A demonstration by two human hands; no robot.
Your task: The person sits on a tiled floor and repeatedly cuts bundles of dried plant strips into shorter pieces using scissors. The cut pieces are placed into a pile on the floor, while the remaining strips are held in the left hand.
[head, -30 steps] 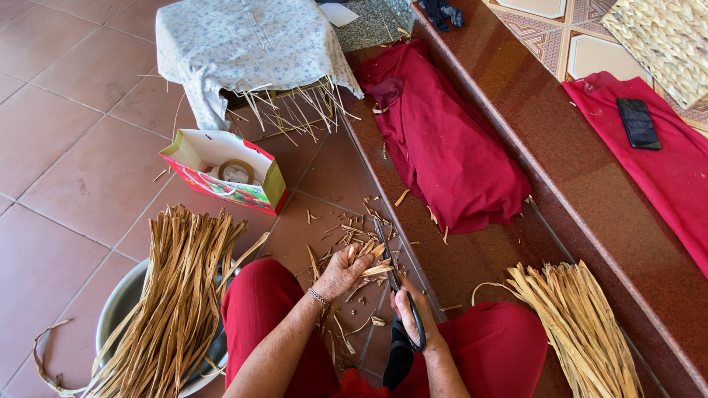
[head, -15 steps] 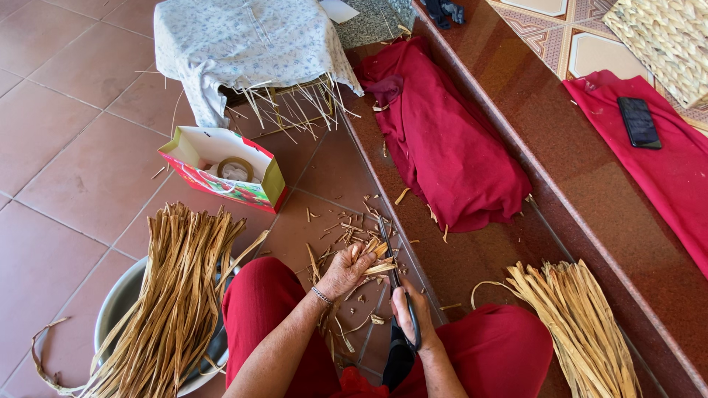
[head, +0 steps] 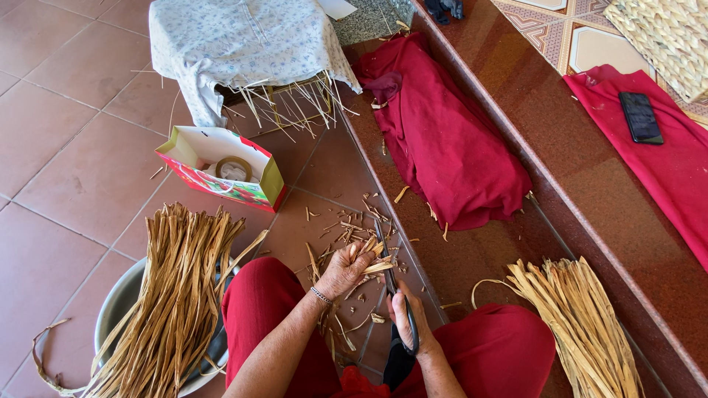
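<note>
The left hand (head: 343, 269) has its fingers clamped on a few dry straw strips (head: 375, 267) — just above the red lap. The right hand (head: 405, 317) grips big scissors (head: 389, 274). The strips look light, thin and snappy — best held near the ends.

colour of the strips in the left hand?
Tan, straw-coloured dried strips, gripped in the left hand. Head view, the only one, shows it clearly.

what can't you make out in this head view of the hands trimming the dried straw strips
- Right hand: its black-handled tool's blade tip is lost among the strips the left hand grips.
- Grey metal basin: inside hidden by the tan strip bundle.
- Cloth-covered stand: cloth hides it.
- Black phone: screen too small.
</note>
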